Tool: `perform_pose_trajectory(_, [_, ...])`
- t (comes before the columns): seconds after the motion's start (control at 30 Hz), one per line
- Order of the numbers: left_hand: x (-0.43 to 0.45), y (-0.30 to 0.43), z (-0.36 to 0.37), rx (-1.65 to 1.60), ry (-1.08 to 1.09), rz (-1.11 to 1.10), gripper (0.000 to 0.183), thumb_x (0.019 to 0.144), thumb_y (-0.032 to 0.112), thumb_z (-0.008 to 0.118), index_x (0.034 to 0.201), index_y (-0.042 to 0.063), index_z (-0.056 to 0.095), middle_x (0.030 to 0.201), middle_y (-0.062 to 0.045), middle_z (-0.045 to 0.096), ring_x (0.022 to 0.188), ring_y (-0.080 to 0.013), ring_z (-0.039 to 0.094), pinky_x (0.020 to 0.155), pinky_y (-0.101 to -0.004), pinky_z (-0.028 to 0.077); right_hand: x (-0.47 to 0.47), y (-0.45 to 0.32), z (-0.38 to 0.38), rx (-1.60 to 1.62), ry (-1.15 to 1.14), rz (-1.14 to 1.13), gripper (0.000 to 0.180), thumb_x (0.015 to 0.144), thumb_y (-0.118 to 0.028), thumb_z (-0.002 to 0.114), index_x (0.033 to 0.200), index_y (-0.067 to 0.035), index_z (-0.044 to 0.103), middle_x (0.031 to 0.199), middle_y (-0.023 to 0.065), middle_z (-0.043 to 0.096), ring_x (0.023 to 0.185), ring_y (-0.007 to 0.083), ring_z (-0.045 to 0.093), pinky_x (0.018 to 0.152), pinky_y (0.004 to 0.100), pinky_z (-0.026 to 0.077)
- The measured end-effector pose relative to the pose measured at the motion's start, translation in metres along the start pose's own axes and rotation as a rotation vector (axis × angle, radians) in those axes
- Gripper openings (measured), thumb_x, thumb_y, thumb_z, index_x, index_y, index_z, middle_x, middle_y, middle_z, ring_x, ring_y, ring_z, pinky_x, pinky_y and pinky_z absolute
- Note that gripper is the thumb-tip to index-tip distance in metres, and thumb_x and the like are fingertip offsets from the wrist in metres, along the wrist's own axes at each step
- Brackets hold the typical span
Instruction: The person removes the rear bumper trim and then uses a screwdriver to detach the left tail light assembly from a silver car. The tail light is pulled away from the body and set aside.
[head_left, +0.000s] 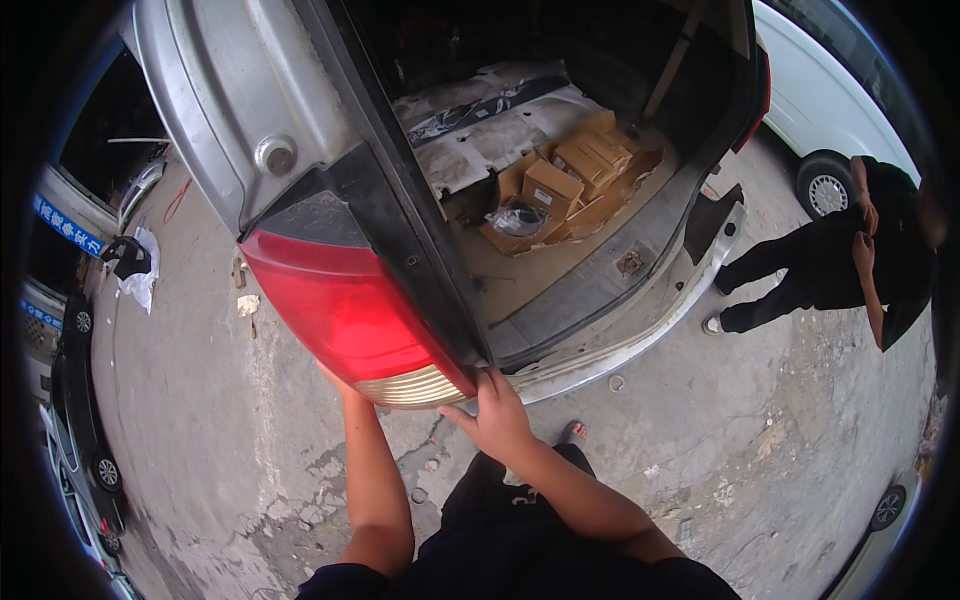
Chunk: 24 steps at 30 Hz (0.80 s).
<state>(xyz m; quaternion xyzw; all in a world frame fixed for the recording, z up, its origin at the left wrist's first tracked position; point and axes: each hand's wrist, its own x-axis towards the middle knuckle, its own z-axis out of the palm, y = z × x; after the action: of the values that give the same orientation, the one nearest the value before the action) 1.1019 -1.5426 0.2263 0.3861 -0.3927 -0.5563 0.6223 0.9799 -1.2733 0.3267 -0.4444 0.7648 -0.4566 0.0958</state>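
A red tail light (352, 307) with a ribbed, pale lower section sits at the rear corner of a silver vehicle, below a black trim piece (315, 217). My left hand (339, 381) is against the lamp's lower outer side, its fingers mostly hidden behind the lens. At the lower inner corner, my right hand (496, 420) grips the lamp, fingers over the inner edge and thumb below the pale section. Beside the lamp the rear opening shows a black door frame (420, 217). Whether the lamp is fastened to the body cannot be seen.
Cardboard boxes (574, 184) and a plastic bag (517, 217) lie in the cargo area. The bumper (637, 349) curves rightward from the lamp. A person in black (840, 247) stands at right near a white vehicle (832, 90). Cracked concrete (247, 465) lies underfoot; parked cars (79, 420) line the left.
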Motion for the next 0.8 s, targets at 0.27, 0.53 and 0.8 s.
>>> perform_pose_trajectory(0.27, [0.003,0.014,0.009,0.068,-0.026,0.021,0.036,0.101,0.022,0.048,0.121,-0.005,0.06,0.106,-0.014,0.069,0.094,-0.0222,0.066,0.084,-0.0355,0.054,-0.001,0.006,0.0,0.025,0.08,-0.061,0.066,0.078,-0.047,0.08,0.112,0.004,0.057,0.097,0.0167,0.059,0.087,0.0366,0.061,0.075,0.0428,0.052])
perform_pose_trajectory(0.53, [0.001,0.015,0.012,0.093,-0.033,0.024,0.035,0.101,0.021,0.048,0.12,-0.005,0.06,0.105,-0.014,0.069,0.093,-0.0217,0.066,0.083,-0.0353,0.053,0.01,0.013,-0.002,0.07,0.032,-0.06,0.079,0.076,-0.049,0.081,0.125,0.007,0.053,0.115,0.0234,0.059,0.1,0.0413,0.062,0.085,0.0422,0.053])
perform_pose_trajectory(0.8, [0.003,0.02,0.015,0.124,-0.027,0.041,0.034,0.101,0.021,0.048,0.119,-0.005,0.061,0.104,-0.014,0.069,0.091,-0.0212,0.065,0.082,-0.035,0.053,-0.001,0.043,0.005,0.399,0.029,0.049,0.068,0.085,-0.044,0.073,0.126,0.006,0.053,0.119,0.0268,0.058,0.102,0.0432,0.062,0.094,0.0437,0.05])
